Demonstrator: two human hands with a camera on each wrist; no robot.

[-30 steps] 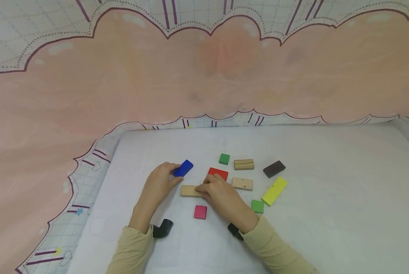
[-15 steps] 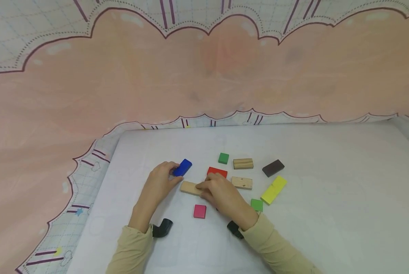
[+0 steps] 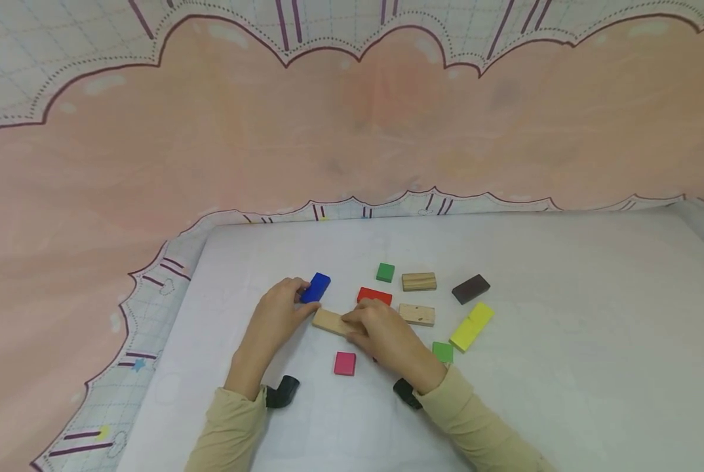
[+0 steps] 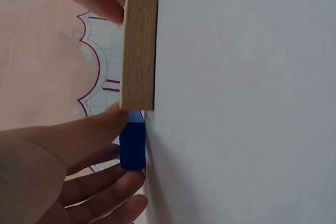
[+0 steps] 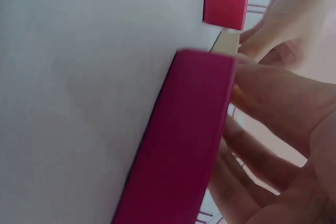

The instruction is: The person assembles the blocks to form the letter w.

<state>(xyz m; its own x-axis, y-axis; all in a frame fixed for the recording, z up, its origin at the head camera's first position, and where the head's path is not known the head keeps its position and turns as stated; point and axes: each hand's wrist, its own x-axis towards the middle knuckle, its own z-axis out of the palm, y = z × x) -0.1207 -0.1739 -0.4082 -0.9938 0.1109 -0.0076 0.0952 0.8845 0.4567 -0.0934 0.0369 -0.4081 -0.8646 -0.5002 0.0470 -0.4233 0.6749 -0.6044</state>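
Best handled, I judge, flat and with light pressure: one blue rectangular block (image 3: pixel 315 288), pinched between thumb and fingers of my left hand (image 3: pixel 274 313); one plain pale wooden oblong block (image 3: pixel 330 322), right end pinched in my right hand (image 3: pixel 384 334), left end just beside my left thumb.

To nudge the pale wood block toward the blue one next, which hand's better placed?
Right, likely. The right hand holds the pale wood block by the end away from the blue block; the left hand is occupied holding the blue block.
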